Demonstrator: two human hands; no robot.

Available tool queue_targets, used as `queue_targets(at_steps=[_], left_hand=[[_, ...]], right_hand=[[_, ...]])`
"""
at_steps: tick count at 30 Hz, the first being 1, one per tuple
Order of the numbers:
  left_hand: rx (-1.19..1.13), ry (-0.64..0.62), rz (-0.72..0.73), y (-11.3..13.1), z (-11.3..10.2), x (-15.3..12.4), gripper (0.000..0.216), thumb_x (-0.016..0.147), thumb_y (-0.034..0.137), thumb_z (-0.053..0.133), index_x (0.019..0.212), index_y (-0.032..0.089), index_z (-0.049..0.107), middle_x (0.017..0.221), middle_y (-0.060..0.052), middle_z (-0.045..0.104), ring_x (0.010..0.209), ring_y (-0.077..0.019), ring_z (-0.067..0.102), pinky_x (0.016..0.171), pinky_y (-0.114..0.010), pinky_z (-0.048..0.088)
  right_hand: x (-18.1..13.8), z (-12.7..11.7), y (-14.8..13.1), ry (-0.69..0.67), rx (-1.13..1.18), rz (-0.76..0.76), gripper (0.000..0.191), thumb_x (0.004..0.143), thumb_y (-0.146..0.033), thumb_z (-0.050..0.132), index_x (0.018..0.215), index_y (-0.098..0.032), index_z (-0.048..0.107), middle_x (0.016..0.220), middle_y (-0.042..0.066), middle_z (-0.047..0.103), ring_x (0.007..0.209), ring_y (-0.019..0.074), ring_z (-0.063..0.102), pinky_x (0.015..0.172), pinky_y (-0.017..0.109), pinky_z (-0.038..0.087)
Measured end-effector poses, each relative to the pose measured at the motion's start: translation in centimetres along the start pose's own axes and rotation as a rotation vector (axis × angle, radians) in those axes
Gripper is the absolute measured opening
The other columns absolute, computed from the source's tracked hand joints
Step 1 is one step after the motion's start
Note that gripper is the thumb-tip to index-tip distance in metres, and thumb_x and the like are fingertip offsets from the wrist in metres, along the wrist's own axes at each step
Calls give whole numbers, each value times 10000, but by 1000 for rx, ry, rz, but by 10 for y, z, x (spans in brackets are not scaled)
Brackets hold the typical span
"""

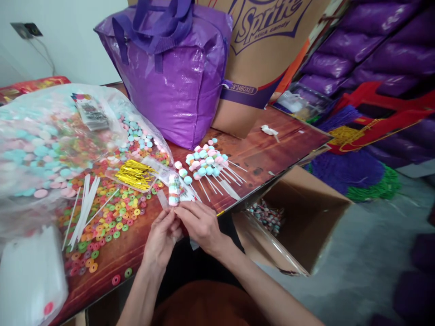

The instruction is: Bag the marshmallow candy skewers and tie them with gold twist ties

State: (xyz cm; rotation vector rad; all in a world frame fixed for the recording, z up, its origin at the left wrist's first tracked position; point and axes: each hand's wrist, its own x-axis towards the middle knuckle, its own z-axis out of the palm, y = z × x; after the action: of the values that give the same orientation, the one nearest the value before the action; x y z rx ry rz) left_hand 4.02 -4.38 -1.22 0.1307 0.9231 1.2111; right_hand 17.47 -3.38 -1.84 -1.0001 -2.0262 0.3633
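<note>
A wrapped candy stick (174,190) in pale pink, white and blue points away from me at the table's front edge. Both hands pinch at its near end. My left hand (163,237) is closed there, thumb and fingers together. My right hand (200,222) closes on the same spot from the other side, fingertips touching the left ones. What exactly each fingertip grips, wrapper or stick, is hidden. Just beyond lie unwrapped marshmallow sticks (207,163) in a pile. Left of the candy, gold twist ties (135,174) rest in a small tray, near loose ring candies (118,208).
White sticks (84,210) lie on the ring candies. A big clear bag of marshmallows (41,154) covers the left side, with a stack of clear bags (32,276) nearer me. A purple bag (170,77) stands behind. An open carton (306,217) holding wrapped candies sits below right.
</note>
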Motion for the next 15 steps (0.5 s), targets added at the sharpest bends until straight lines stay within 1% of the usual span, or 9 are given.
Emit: queue_targets(at_steps=[3,5,7,8,10,12,14,15], left_hand=[[-50,-31,-36,-3,5,-6,349,596,236,905,758,135,613,567,78,436,478,-26,381,420,-124,297],[-81,-38,-42,-5,8,-9,349,604,247,905,774,142,620,579,77,457,480,-26,401,421,-125,310],[-90,-1,-25,-8,9,-9,355,596,238,912,813,151,644,628,66,529,502,-28,452,441,-124,352],[-87,26,-10,-10,10,-8,364,590,230,915,839,157,661,682,53,584,540,-36,502,478,-129,399],[-71,52,13,-13,11,-4,385,579,220,918,885,171,691,830,17,675,684,-76,608,618,-167,498],[-41,-4,-18,-14,12,-1,362,595,262,909,884,171,711,915,-21,704,831,-143,653,757,-240,537],[1,-119,-56,-12,15,-1,354,664,398,859,900,169,729,938,-58,704,908,-204,654,817,-310,540],[24,-171,-43,-9,17,-2,379,701,471,817,921,173,737,964,-72,701,941,-227,648,835,-336,537]], right_hand=[[3,0,2,44,-2,-58,250,992,-171,466,997,-214,712,973,100,728,882,213,668,777,350,527],[5,3,0,111,-9,-57,244,990,-165,456,958,-203,695,939,104,709,867,213,650,761,346,519],[6,7,-4,174,-60,-8,245,991,-154,436,902,-187,662,862,103,678,801,212,613,723,345,493],[6,8,-7,189,-80,32,249,991,-149,424,874,-184,641,819,95,657,761,208,588,701,342,475],[4,10,-10,196,-67,120,253,992,-144,404,830,-187,594,762,75,611,712,199,543,671,333,442],[1,7,-12,172,42,219,234,990,-153,410,812,-196,555,761,53,580,712,186,532,668,315,430],[-1,-3,-13,135,210,331,207,983,-163,433,804,-204,528,771,28,565,719,167,537,675,293,431],[-2,-10,-14,119,292,386,199,979,-164,444,799,-208,518,768,13,559,715,156,538,673,280,431]])
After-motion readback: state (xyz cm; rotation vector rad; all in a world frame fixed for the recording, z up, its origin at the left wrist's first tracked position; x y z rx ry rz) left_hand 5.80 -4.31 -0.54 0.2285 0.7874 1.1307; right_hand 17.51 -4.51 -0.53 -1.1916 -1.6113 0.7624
